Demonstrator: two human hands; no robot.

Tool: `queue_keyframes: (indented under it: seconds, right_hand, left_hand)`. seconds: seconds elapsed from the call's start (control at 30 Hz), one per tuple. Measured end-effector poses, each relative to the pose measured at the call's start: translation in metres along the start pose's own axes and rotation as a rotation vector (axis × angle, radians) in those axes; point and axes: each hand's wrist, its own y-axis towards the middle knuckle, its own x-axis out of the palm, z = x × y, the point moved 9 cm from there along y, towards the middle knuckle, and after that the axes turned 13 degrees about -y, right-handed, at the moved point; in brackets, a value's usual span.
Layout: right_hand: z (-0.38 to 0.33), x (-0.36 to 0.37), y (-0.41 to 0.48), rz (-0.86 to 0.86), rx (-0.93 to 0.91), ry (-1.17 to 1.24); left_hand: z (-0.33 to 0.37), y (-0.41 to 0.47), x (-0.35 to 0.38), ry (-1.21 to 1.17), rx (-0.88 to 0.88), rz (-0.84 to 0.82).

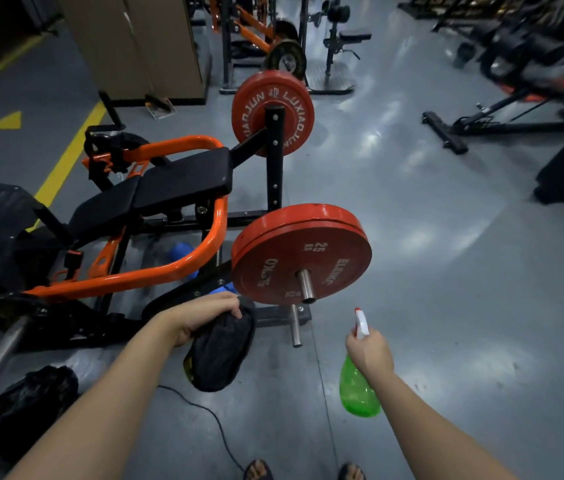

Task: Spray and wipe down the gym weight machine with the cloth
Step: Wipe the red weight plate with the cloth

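Observation:
The weight machine (176, 181) fills the left and middle: black pads, an orange tube frame (218, 230) and a red 25 kg plate (304, 251) on a steel peg, with a second red plate (273, 109) behind it. My left hand (204, 317) grips a dark cloth (221, 351) that hangs just below and left of the near plate. My right hand (370, 351) holds a green spray bottle (356, 389) by its white and red trigger head, whose nozzle points up toward the near plate, a short gap below it.
A black bag (21, 407) lies on the grey floor at the lower left, and a thin black cable (204, 410) runs toward my sandalled feet (304, 471). Blue objects (183, 254) sit under the frame. Other racks and machines (533, 64) stand behind and at right. Yellow floor lines (66, 157) run at left.

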Motion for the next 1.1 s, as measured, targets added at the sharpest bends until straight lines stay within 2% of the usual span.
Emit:
queue_keyframes:
  seconds: [0.13, 0.23, 0.3, 0.37, 0.43, 0.57, 0.7, 0.87, 1.0, 1.1]
  right_hand:
    - [-0.033, -0.005, -0.010, -0.005, -0.101, 0.086]
    - [-0.081, -0.021, -0.027, 0.001, -0.256, 0.165]
    - [-0.119, -0.037, -0.045, 0.011, -0.365, 0.227]
    - [-0.154, -0.052, -0.061, -0.004, -0.450, 0.361]
    - [-0.190, -0.062, -0.078, -0.063, -0.561, 0.404]
    - [-0.257, -0.073, -0.115, -0.114, -0.757, 0.277]
    - [-0.300, -0.068, -0.137, -0.199, -0.840, 0.156]
    - [-0.317, -0.056, -0.139, -0.193, -0.835, 0.080]
    - [-0.332, -0.050, -0.140, -0.074, -0.953, -0.074]
    - [-0.326, -0.047, -0.139, -0.126, -0.976, -0.120]
  left_hand:
    - [0.012, 0.009, 0.006, -0.054, 0.077, -0.001]
    - [0.021, 0.009, 0.004, -0.085, 0.150, 0.024]
    - [0.029, 0.002, 0.000, -0.200, 0.163, 0.041]
    - [0.036, -0.001, -0.001, -0.310, 0.181, 0.015]
    - [0.044, -0.003, 0.006, -0.271, 0.217, -0.049]
    - [0.066, -0.011, 0.016, -0.109, 0.350, -0.108]
    - [0.087, -0.020, 0.009, -0.133, 0.463, -0.122]
    - [0.093, -0.021, -0.007, -0.164, 0.525, -0.025]
    - [0.099, -0.025, -0.010, -0.137, 0.581, -0.070]
    - [0.098, -0.024, -0.005, -0.120, 0.602, -0.116]
